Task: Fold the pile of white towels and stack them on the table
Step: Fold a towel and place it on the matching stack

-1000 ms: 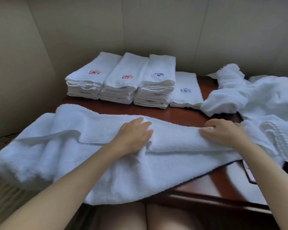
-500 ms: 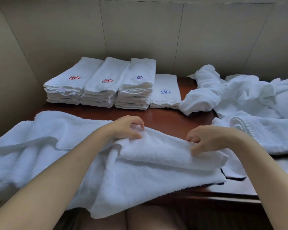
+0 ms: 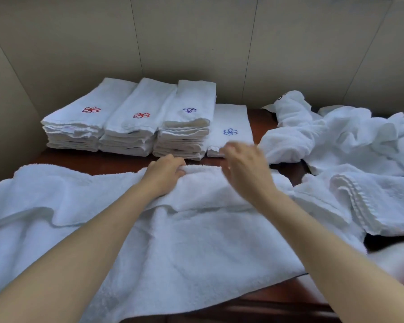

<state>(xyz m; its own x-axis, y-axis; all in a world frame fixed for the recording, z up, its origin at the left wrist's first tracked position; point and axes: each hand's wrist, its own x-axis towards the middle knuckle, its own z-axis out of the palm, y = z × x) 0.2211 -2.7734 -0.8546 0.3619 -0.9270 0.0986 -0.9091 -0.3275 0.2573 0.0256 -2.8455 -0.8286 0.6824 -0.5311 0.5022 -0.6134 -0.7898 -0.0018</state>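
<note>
A large white towel (image 3: 196, 248) lies across the front of the dark wooden table (image 3: 117, 163), its near and left parts hanging over the edges. Its far edge is folded toward the middle. My left hand (image 3: 166, 174) grips that folded far edge, fingers curled into the cloth. My right hand (image 3: 245, 170) is blurred just above the same fold, fingers stretched forward, holding nothing that I can see. Folded towel stacks (image 3: 131, 127) with red and blue embroidered marks line the back. A loose pile of unfolded white towels (image 3: 350, 145) fills the right side.
A single folded towel with a blue mark (image 3: 231, 127) lies right of the stacks, just beyond my right hand. A ribbed-edge towel (image 3: 383, 201) lies at the right front. Beige wall panels close in the back and left.
Both hands have carried the towel's edge away from me toward the stacks. The right hand has let go of the cloth and moved left, close to the left hand.
</note>
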